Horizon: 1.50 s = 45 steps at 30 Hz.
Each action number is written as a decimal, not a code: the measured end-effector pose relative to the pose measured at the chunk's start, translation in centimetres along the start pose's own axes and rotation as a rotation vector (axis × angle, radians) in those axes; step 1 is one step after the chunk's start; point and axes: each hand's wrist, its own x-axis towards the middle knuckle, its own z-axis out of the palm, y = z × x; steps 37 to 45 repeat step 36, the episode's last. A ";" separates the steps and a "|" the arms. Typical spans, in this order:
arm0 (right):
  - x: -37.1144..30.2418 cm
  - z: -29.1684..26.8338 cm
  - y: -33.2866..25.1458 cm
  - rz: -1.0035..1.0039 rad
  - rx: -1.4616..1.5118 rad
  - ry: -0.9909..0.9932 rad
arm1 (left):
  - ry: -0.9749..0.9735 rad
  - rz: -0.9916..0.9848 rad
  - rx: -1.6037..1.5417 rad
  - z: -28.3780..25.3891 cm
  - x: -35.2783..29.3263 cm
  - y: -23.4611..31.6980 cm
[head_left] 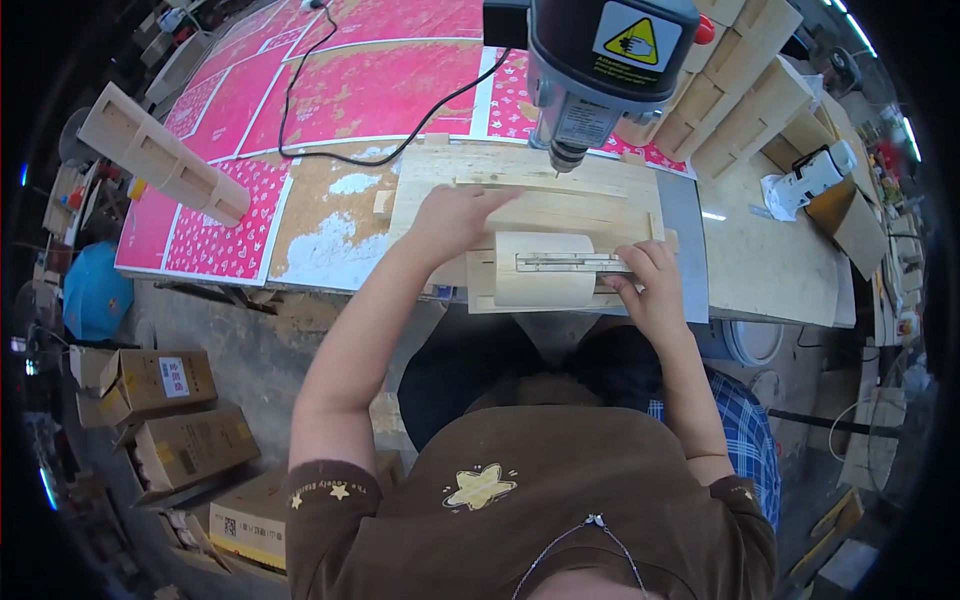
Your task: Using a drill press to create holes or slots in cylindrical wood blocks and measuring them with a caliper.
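A pale wooden block with a rounded top (545, 287) lies on a wooden board (430, 170) at the table's near edge. Along the block runs a narrow, light slotted strip (565, 262). My right hand (655, 285) is closed on the strip's right end, thumb below and fingers above. Just beyond the block, my left hand (460, 218) reaches over the board with its fingers stretched to the right, slightly blurred; I see nothing in it. The chuck of a drill press (568, 155) hangs over the board's far side, a thin bit pointing down.
A stack of hollowed wooden pieces (165, 155) leans at the left; more wooden pieces (750, 115) stand at the far right. A black cable (375, 160) crosses the pink table covering (390, 85). White-and-black bottle (822, 180) at right; cardboard boxes (195, 450) on the floor at left.
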 end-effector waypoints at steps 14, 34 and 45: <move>-0.2 0.1 0.0 0.032 -0.001 -0.001 | -0.355 -0.469 0.368 0.8 0.8 -0.6; 6.0 3.9 4.8 0.033 -0.024 0.113 | 0.286 -0.529 -0.173 4.2 -1.6 3.8; 6.0 4.2 4.5 0.035 -0.008 0.105 | 0.231 -0.577 -0.238 3.7 -2.0 2.3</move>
